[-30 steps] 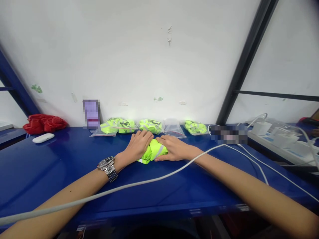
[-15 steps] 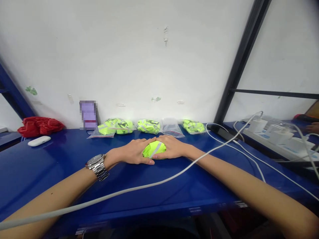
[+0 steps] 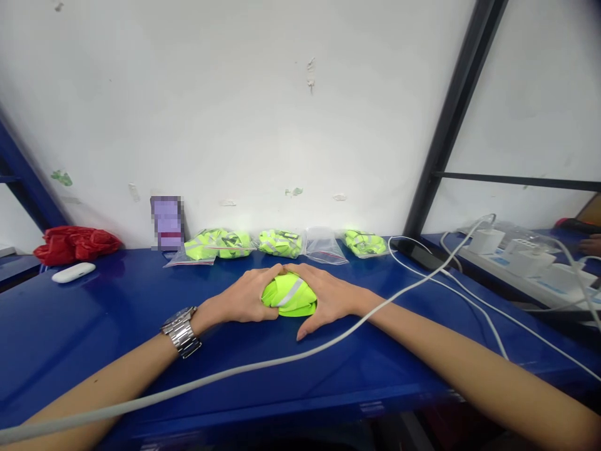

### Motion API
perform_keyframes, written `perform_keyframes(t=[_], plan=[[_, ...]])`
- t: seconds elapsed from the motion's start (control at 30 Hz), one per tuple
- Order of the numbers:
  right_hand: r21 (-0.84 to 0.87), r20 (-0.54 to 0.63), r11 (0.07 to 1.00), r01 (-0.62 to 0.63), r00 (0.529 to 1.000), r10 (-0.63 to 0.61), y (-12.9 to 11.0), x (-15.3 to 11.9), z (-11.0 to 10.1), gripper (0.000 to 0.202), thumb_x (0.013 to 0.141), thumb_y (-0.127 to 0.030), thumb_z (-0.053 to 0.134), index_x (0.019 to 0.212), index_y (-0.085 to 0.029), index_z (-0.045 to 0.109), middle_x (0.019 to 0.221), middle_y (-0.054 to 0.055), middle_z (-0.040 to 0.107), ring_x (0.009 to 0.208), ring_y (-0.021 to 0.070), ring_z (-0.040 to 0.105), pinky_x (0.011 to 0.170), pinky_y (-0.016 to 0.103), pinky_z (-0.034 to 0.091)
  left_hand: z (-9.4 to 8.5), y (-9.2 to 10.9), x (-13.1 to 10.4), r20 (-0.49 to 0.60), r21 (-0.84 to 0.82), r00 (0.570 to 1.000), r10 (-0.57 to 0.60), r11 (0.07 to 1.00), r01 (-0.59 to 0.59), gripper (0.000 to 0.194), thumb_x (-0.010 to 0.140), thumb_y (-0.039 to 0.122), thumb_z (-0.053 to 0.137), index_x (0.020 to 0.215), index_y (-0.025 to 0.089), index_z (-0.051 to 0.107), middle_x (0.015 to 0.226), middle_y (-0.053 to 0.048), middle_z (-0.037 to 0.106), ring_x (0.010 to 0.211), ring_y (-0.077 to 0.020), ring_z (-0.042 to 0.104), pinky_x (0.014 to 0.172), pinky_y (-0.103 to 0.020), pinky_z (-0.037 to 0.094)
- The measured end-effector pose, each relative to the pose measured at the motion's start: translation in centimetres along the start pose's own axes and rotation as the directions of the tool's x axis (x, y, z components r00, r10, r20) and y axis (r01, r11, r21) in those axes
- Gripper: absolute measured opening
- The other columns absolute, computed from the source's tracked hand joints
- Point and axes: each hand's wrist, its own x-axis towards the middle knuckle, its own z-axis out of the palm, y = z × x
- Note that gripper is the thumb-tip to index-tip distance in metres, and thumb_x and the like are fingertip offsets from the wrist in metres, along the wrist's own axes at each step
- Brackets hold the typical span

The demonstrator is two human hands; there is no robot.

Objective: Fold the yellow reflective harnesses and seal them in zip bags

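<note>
A folded neon-yellow bundle with a grey reflective stripe (image 3: pixel 290 294) rests on the blue table (image 3: pixel 225 382). My left hand (image 3: pixel 251 294) grips its left side, thumb at the lower edge and fingers over the back. Around its right side curves my right hand (image 3: pixel 328 297), fingers against the far edge and thumb spread away from the cloth. Behind, along the wall, lie clear bags with yellow bundles inside, one at the left (image 3: pixel 220 243), one in the middle (image 3: pixel 280 243) and one at the right (image 3: pixel 365 243). An empty clear bag (image 3: pixel 325 245) lies between two of them.
A red bundle (image 3: pixel 75 244), a white case (image 3: pixel 74 272) and a blurred upright phone (image 3: pixel 169 223) are on the left. A white cable (image 3: pixel 263 360) crosses in front of both forearms. Another phone (image 3: pixel 416 254) and chargers on a power strip (image 3: pixel 526 266) are on the right.
My right thumb has come off the bundle and spread toward me. More of the yellow cloth shows between my hands, and it looks slightly turned.
</note>
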Motion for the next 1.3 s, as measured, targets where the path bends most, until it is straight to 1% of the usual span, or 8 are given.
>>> perform_keyframes(t=[0.17, 0.33, 0.53, 0.6, 0.8, 1.0, 1.17, 1.3], plan=[[-0.089, -0.15, 0.986, 0.138, 0.977, -0.151, 0.4, 0.1, 0.6, 0.08, 0.078, -0.054, 0.066, 0.139, -0.014, 0.036, 0.12, 0.017, 0.06, 0.103, 0.0293, 0.061, 0.083, 0.041, 0.051, -0.4, 0.9, -0.5, -0.083, -0.136, 0.996, -0.013, 0.991, 0.001, 0.052, 0.06, 0.028, 0.068, 0.106, 0.019, 0.048, 0.089, 0.0, 0.059, 0.072, -0.0176, 0.053, 0.063, -0.028, 0.037], [-0.034, -0.358, 0.969, 0.245, 0.902, -0.241, 0.1, 0.3, 0.5, 0.051, 0.081, -0.048, 0.065, 0.12, -0.017, 0.051, 0.094, 0.008, 0.066, 0.073, 0.0191, 0.064, 0.061, 0.029, 0.051, -1.3, 2.3, -0.4, -0.164, -0.419, 0.984, -0.071, 0.908, -0.005, 0.045, 0.058, 0.019, 0.067, 0.1, 0.019, 0.053, 0.085, 0.003, 0.056, 0.069, -0.0126, 0.049, 0.059, -0.023, 0.038], [0.068, -0.659, 0.986, 0.152, 0.748, -0.07, -1.5, 1.3, -0.4, 0.055, 0.079, -0.059, 0.061, 0.113, -0.016, 0.052, 0.087, 0.006, 0.066, 0.067, 0.0177, 0.062, 0.06, 0.029, 0.051, -0.4, 4.5, 1.4, -0.413, -0.811, 0.874, -0.256, 0.54, -0.225, 0.029, 0.058, 0.021, 0.065, 0.082, 0.017, 0.05, 0.066, 0.006, 0.047, 0.058, -0.0085, 0.043, 0.053, -0.02, 0.037], [0.108, -0.678, 0.989, 0.103, 0.735, -0.003, -1.7, 1.4, -0.6, 0.057, 0.081, -0.063, 0.056, 0.114, -0.017, 0.052, 0.086, 0.006, 0.067, 0.067, 0.0182, 0.062, 0.062, 0.03, 0.051, 0.2, 5.1, 2.1, -0.442, -0.849, 0.836, -0.325, 0.451, -0.274, 0.028, 0.058, 0.021, 0.066, 0.083, 0.015, 0.053, 0.068, 0.004, 0.051, 0.06, -0.0095, 0.046, 0.055, -0.021, 0.04], [0.246, -0.668, 0.969, -0.005, 0.724, 0.173, -1.6, 1.4, 0.1, 0.069, 0.078, -0.073, 0.05, 0.12, -0.017, 0.051, 0.097, 0.009, 0.067, 0.084, 0.0244, 0.065, 0.073, 0.034, 0.052, 1.6, 5.8, 2.8, -0.428, -0.885, 0.798, -0.423, 0.375, -0.276, 0.022, 0.063, 0.022, 0.066, 0.083, 0.015, 0.059, 0.074, 0.0, 0.059, 0.067, -0.0147, 0.055, 0.064, -0.026, 0.047], [0.285, -0.686, 0.958, 0.016, 0.702, 0.192, -1.8, 1.8, 0.7, 0.072, 0.082, -0.072, 0.044, 0.128, -0.017, 0.044, 0.107, 0.012, 0.063, 0.094, 0.0271, 0.062, 0.083, 0.039, 0.051, 1.6, 5.8, 2.3, -0.427, -0.877, 0.807, -0.408, 0.405, -0.259, 0.029, 0.065, 0.025, 0.068, 0.092, 0.015, 0.061, 0.079, 0.0, 0.061, 0.07, -0.0144, 0.056, 0.063, -0.024, 0.046], [0.224, -0.729, 0.974, 0.037, 0.67, 0.143, -1.8, 1.4, 0.9, 0.061, 0.092, -0.062, 0.032, 0.133, -0.018, 0.037, 0.125, 0.015, 0.048, 0.117, 0.0284, 0.049, 0.102, 0.046, 0.039, 1.5, 6.4, 2.2, -0.351, -0.914, 0.854, -0.384, 0.339, -0.223, 0.04, 0.079, 0.041, 0.061, 0.11, 0.016, 0.059, 0.081, -0.003, 0.063, 0.064, -0.0153, 0.058, 0.06, -0.027, 0.049], [0.433, -0.67, 0.897, 0.088, 0.698, 0.255, -2.8, 1.5, 1.7, 0.054, 0.095, -0.055, 0.031, 0.138, -0.022, 0.023, 0.133, 0.013, 0.042, 0.121, 0.0247, 0.047, 0.104, 0.042, 0.04, 0.7, 7.0, 2.6, -0.372, -0.879, 0.85, -0.373, 0.436, -0.194, 0.041, 0.077, 0.04, 0.07, 0.11, 0.016, 0.06, 0.094, -0.005, 0.067, 0.082, -0.0182, 0.063, 0.069, -0.025, 0.051]])
